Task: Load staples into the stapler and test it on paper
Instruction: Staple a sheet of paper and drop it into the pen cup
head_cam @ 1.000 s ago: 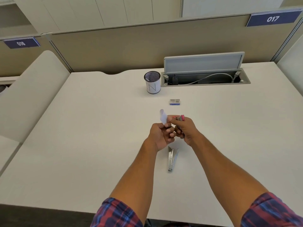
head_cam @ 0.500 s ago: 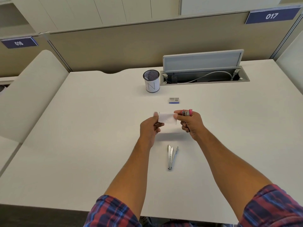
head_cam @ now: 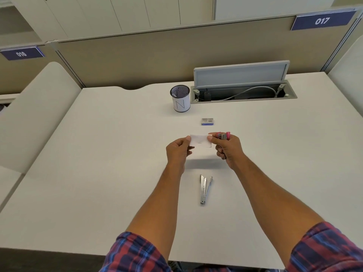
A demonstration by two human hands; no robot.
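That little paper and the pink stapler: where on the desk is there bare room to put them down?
Bare desk spreads left of the left hand, and right of the right hand too. It is crowded down the middle: pen cup, staple box, paper, stapler, then the metal tool.

readable markings i can see
sign (head_cam: pixel 322 21): "017"; sign (head_cam: pixel 21 54): "016"; pen cup (head_cam: pixel 181 101): letter "n".
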